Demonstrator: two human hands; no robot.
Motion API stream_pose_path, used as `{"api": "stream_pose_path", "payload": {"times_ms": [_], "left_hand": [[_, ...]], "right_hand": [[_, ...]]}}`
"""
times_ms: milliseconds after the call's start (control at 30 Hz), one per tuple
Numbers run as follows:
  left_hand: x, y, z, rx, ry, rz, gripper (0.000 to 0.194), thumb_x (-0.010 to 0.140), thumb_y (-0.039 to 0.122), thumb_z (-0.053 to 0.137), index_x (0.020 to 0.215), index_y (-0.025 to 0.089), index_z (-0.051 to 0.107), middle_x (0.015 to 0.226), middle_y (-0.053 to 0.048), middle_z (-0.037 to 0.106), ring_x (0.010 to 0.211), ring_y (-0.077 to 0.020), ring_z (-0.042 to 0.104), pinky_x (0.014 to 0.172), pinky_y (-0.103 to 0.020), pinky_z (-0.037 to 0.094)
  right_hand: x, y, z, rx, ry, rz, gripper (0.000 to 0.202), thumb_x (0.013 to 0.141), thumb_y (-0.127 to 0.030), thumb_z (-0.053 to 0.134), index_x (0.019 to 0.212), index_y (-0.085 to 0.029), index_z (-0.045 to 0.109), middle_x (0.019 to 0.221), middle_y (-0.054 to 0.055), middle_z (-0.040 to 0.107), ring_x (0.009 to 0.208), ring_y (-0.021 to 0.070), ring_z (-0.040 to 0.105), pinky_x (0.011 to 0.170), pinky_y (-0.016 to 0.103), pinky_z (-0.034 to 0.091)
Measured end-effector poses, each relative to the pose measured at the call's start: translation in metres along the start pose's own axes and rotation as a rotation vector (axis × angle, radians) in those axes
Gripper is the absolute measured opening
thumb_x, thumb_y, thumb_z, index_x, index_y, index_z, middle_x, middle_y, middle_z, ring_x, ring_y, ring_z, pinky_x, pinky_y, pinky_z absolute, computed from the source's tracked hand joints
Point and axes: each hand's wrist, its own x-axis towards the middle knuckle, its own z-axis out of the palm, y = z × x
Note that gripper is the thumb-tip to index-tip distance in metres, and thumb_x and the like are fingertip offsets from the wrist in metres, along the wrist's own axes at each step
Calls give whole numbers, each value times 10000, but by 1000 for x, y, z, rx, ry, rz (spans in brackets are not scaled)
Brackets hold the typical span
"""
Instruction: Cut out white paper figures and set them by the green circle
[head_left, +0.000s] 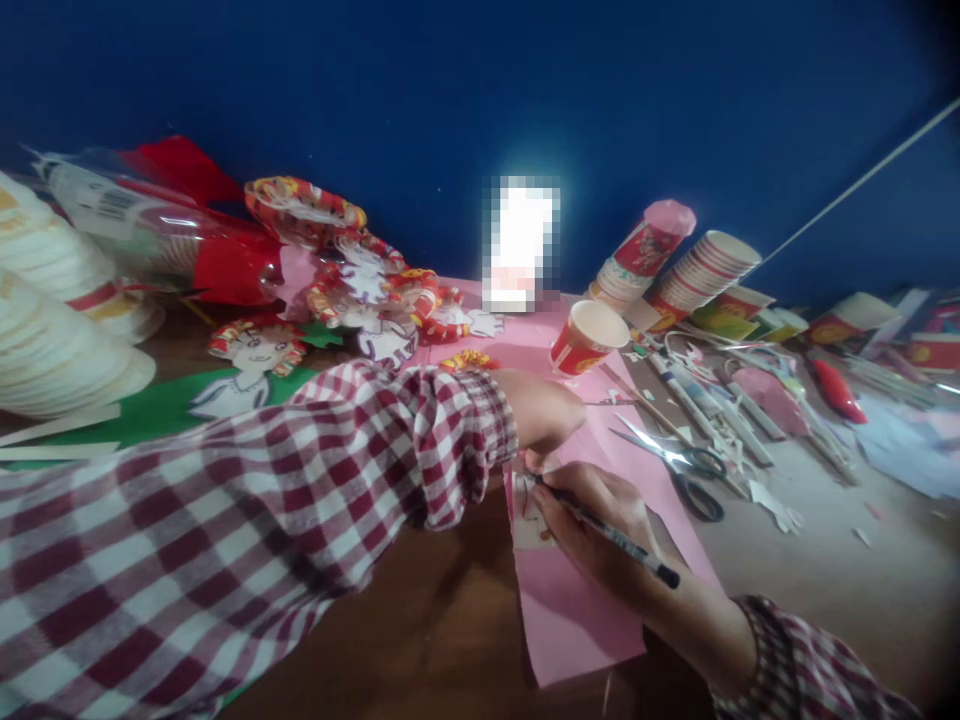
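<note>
My right hand (600, 520) grips a black pen (637, 557), its tip on a small pale piece of paper (530, 525) with dark drawn lines. That paper lies on a long pink sheet (577, 630). Just beyond the pen tip, my left hand (546, 412) rests bent over the upper part of the paper; its fingers are mostly hidden behind the wrist and sleeve. Scissors (675, 460) with black handles lie to the right of my hands. A red paper cup (589, 340) stands beyond them on the pink sheet.
Paper cup stacks (705, 270) stand at the back right, near markers (694, 400) and paper scraps. Paper figures (255, 365) with red and yellow curls lie at the left, beside more stacked cups (67, 350). A bright pixelated screen (521, 240) stands against the blue wall.
</note>
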Motion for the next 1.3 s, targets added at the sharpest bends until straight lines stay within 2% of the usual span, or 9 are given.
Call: {"api": "stream_pose_path", "payload": {"times_ms": [100, 133, 200, 400, 600, 733, 1000, 1167, 1300], "left_hand": [[0, 0, 0, 8, 1, 2, 332, 536, 265, 795, 833, 128, 742, 697, -68, 680, 616, -176, 577, 602, -300, 448], [0, -1, 1, 10, 2, 7, 338, 538, 267, 794, 840, 123, 744, 709, -75, 685, 620, -181, 580, 605, -306, 451], [0, -1, 1, 14, 10, 23, 344, 547, 272, 789, 852, 119, 746, 725, -81, 689, 623, -188, 584, 604, -315, 457], [-5, 2, -3, 17, -7, 1, 348, 578, 278, 768, 882, 111, 745, 751, -89, 695, 623, -188, 586, 587, -312, 460], [-6, 3, -4, 8, -4, -5, 339, 583, 255, 757, 895, 122, 741, 783, -90, 700, 637, -187, 587, 586, -311, 466], [-4, 1, -1, -3, -3, -25, 360, 552, 216, 770, 902, 138, 739, 805, -83, 703, 643, -183, 585, 598, -312, 476], [-7, 1, -1, -32, -4, -23, 324, 554, 202, 762, 872, 146, 737, 803, -78, 694, 656, -194, 599, 631, -337, 493], [-5, 0, 0, -20, 1, -18, 294, 560, 201, 756, 849, 151, 738, 781, -67, 698, 638, -179, 588, 626, -321, 483], [-5, -1, 0, -20, 3, -11, 359, 566, 210, 760, 919, 143, 740, 826, -87, 702, 680, -204, 601, 656, -343, 488]], "right_hand": [[3, -2, -2, -17, -61, 2, 162, 943, -191, 425, 857, -185, 562, 758, 45, 621, 709, 165, 611, 650, 285, 507], [4, -1, -1, -25, -11, -1, 167, 942, -188, 424, 844, -185, 560, 724, 38, 617, 675, 161, 607, 629, 281, 502], [3, 2, 2, -19, 9, -53, 184, 936, -193, 434, 795, -193, 551, 664, 18, 604, 616, 151, 593, 602, 272, 494], [2, -1, 2, -45, 5, 34, 106, 921, -171, 478, 839, -190, 543, 701, 11, 610, 643, 141, 605, 575, 248, 476], [0, 8, 7, -125, 56, -123, 130, 932, -162, 479, 821, -199, 534, 749, 13, 628, 660, 135, 605, 563, 233, 461], [0, 16, 9, -137, 45, -183, 113, 923, -151, 490, 830, -197, 536, 751, 11, 632, 648, 129, 603, 540, 224, 455], [1, 5, 5, -82, 57, -82, 103, 905, -142, 503, 826, -195, 542, 732, 11, 640, 656, 133, 619, 561, 231, 477], [4, 5, 6, -82, 74, -98, 160, 914, -158, 490, 764, -200, 528, 676, 1, 620, 592, 118, 595, 512, 221, 451], [6, 8, 8, -77, 111, -144, 165, 929, -173, 460, 781, -197, 526, 679, 7, 615, 579, 115, 583, 506, 221, 448]]}}
